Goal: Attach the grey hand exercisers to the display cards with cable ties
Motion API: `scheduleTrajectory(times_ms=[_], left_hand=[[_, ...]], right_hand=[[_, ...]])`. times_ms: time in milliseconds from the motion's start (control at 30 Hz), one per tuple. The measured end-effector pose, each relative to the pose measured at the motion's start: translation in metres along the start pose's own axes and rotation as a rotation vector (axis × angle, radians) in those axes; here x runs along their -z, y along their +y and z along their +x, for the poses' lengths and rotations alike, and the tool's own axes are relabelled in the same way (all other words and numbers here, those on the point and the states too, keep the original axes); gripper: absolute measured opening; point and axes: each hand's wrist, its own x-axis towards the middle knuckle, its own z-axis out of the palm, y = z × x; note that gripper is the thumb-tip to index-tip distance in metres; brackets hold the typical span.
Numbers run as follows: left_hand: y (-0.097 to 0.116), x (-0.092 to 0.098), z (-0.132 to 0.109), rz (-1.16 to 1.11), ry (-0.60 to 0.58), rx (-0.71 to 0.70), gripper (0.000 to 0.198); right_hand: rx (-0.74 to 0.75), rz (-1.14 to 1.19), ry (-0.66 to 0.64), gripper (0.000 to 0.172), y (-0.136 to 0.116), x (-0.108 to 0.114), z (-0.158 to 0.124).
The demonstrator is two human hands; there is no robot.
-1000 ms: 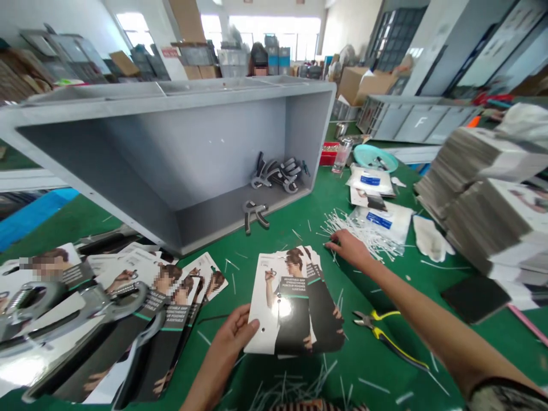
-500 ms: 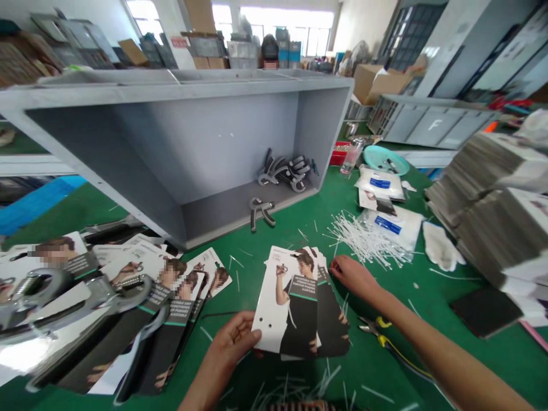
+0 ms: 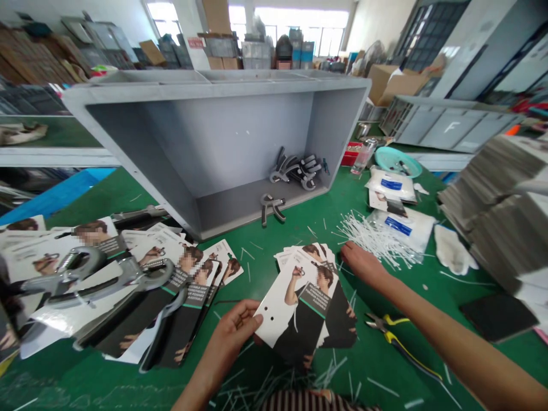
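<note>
Between thumb and fingers, my left hand (image 3: 240,326) holds the lower left edge of a printed card (image 3: 295,308), which is tilted over a fanned stack of similar cards (image 3: 345,311). My right hand (image 3: 357,260) rests at the left edge of a pile of white cable ties (image 3: 381,242), its fingers bent together; whether anything small is between them is hidden. Yellow-handled pliers (image 3: 391,337) lie below my right forearm. On the left, grey hand grips (image 3: 124,279) lie on more cards (image 3: 171,302).
A grey crate (image 3: 240,142) on its side holds several grips (image 3: 299,168). One grip (image 3: 272,209) lies at its front lip. Plastic bags (image 3: 402,228), a white glove (image 3: 452,250) and stacked cards (image 3: 505,228) are at the right. A person (image 3: 283,52) is behind the crate.
The top card in my left hand has turned, its upper end swinging right, and now stands apart from the stack. My right hand stays by the cable ties. The view has shifted left.
</note>
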Motion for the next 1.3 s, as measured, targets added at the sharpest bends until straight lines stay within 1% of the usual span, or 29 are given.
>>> scheduleTrajectory(times_ms=[133,267,367,500,600,767,867,1033,1167,1300], left_hand=[[-0.008,0.0,0.004,-0.012,-0.031,-0.005,0.035],[-0.008,0.002,0.005,0.02,-0.07,0.013,0.032],[-0.005,0.001,0.005,0.029,-0.076,0.003,0.031],[-0.008,-0.002,0.007,0.037,-0.07,0.015,0.035],[-0.017,-0.002,0.01,0.028,-0.068,0.018,0.036],[-0.035,-0.003,0.014,0.005,-0.098,0.034,0.034],[-0.04,-0.005,0.015,-0.008,-0.103,0.044,0.036],[-0.042,-0.008,0.015,-0.002,-0.112,0.039,0.035],[-0.043,-0.007,0.016,0.001,-0.1,0.046,0.032],[-0.042,-0.009,0.017,0.011,-0.093,0.055,0.032]], right_hand=[[0.107,0.034,-0.084,0.011,0.009,0.003,-0.016],[0.148,0.074,-0.084,0.02,0.011,0.006,-0.033],[0.15,0.092,-0.079,0.019,0.011,0.007,-0.037],[0.137,0.096,-0.079,0.016,0.008,0.008,-0.038],[0.108,0.098,-0.072,0.014,0.007,0.006,-0.038],[0.079,0.139,-0.056,0.015,0.011,-0.002,-0.04],[0.063,0.171,-0.044,0.015,0.014,-0.006,-0.044],[0.051,0.214,-0.042,0.015,0.017,-0.007,-0.048],[0.057,0.234,-0.054,0.012,0.018,-0.007,-0.046],[0.046,0.234,-0.056,0.014,0.018,-0.009,-0.043]])
